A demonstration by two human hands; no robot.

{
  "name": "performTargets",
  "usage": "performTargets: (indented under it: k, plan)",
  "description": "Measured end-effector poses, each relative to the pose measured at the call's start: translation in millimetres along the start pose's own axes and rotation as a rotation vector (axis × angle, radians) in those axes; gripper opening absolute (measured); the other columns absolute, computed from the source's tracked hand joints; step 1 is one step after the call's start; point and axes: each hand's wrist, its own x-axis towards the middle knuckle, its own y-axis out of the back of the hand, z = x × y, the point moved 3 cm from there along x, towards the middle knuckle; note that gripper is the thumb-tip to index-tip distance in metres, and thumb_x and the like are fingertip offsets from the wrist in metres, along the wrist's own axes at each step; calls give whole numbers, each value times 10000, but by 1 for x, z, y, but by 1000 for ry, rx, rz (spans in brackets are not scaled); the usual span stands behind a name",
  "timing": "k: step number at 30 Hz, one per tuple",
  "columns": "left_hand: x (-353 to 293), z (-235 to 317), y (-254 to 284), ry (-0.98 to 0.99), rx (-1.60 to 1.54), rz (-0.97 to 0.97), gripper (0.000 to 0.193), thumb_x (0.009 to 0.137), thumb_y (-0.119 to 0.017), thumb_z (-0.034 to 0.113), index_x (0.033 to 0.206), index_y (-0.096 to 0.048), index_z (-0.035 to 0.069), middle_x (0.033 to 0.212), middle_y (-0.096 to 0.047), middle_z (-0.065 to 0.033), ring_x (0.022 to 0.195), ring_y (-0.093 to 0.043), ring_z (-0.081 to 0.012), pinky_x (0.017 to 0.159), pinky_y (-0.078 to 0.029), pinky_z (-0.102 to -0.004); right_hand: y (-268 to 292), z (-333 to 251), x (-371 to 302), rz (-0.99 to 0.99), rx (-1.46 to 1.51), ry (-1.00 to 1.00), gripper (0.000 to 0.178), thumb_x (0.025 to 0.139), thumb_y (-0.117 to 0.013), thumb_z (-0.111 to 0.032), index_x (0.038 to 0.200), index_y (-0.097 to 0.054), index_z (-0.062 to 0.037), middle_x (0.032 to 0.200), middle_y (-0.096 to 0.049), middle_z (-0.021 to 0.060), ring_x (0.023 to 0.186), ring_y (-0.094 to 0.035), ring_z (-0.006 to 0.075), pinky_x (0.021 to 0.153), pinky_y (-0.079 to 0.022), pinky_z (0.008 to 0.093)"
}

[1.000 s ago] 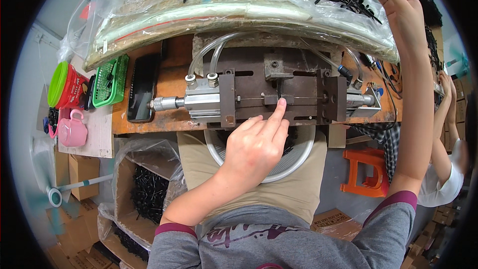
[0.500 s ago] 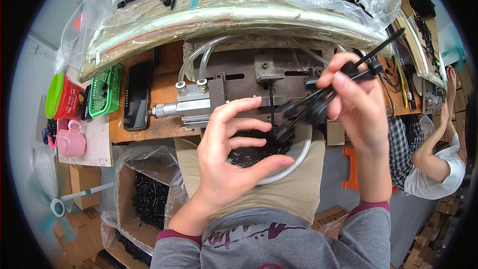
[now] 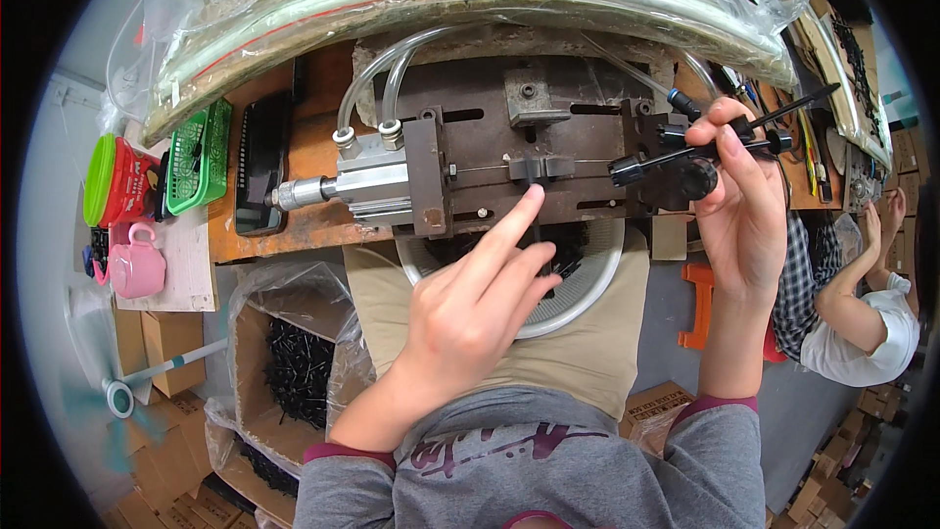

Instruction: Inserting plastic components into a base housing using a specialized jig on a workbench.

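Observation:
In my right hand [image 3: 739, 171] are several black plastic stemmed parts [image 3: 651, 165], thin rods with thick round heads, pinched between thumb and fingers and pointing different ways. My left hand [image 3: 475, 299] has its index finger stretched out, its tip at a small black piece [image 3: 540, 168] in the middle of the metal clamping fixture [image 3: 480, 198]. The other left fingers are partly bent and apart, with nothing seen gripped in them. On my lap, below the fixture, a white basket [image 3: 587, 309] holds more black parts [image 3: 568, 250], partly hidden by the left hand.
A silver air cylinder [image 3: 372, 181] with clear hoses [image 3: 364, 78] adjoins the fixture. To the left are a black phone [image 3: 262, 167], green basket [image 3: 201, 162] and pink cup [image 3: 137, 264]. A plastic-lined carton [image 3: 294, 372] stands below. Another person [image 3: 862, 323] sits at right.
My left hand has gone from spread fingers over the basket to an index finger at the fixture's middle. My right hand, still holding the black parts, has shifted right, uncovering the fixture.

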Motion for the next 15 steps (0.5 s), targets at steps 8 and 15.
performTargets:
  k: [8,15]
  plan:
    - [15,-10,-22,-105,258,-9,260,706,-817,164,925,-710,72,1257,-683,-64,517,-541,-147,519,-447,-256,7,5,-12,17,0,-19,242,982,-580,-95,1198,-559,11,1010,-702,160,632,-637,108,552,-513,217]
    - [14,-8,-9,76,-62,-52,367,687,-845,112,1027,-723,47,1218,-693,-109,762,-688,-197,668,-545,-262,-3,13,-22,35,-35,-84,236,973,-568,-77,1187,-532,15,1003,-683,165,595,-609,106,539,-505,204]
